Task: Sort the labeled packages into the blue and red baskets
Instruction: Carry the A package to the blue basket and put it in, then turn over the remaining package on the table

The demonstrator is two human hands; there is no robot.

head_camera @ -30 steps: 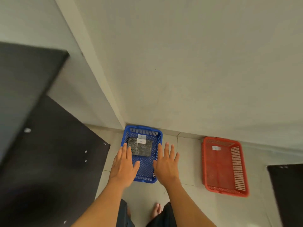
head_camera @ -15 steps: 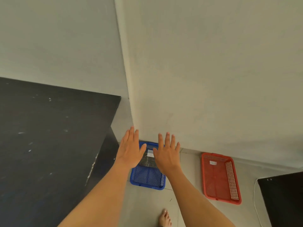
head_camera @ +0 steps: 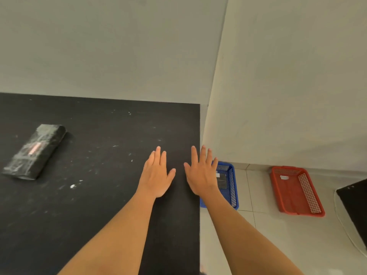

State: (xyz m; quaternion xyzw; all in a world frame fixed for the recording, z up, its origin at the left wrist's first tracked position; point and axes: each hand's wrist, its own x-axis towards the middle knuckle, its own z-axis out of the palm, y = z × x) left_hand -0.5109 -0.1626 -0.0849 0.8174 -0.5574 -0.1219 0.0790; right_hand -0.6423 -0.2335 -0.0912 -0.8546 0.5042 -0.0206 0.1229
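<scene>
A black wrapped package with a reddish label lies on the black table at the far left. My left hand hovers flat over the table's right part, fingers spread, holding nothing. My right hand is beside it at the table's right edge, also empty and spread. On the floor to the right stands the blue basket, holding a dark package with a white label, partly hidden by my right hand. The red basket lies further right with only a white tag inside.
A pale wall corner rises behind the table and baskets. The floor is light tile. Another black surface juts in at the right edge, with a white cable on the floor beside it.
The view has swung left from the blue basket to the table. Both hands rose from over the basket to above the table, still empty. The package on the table has come into view.
</scene>
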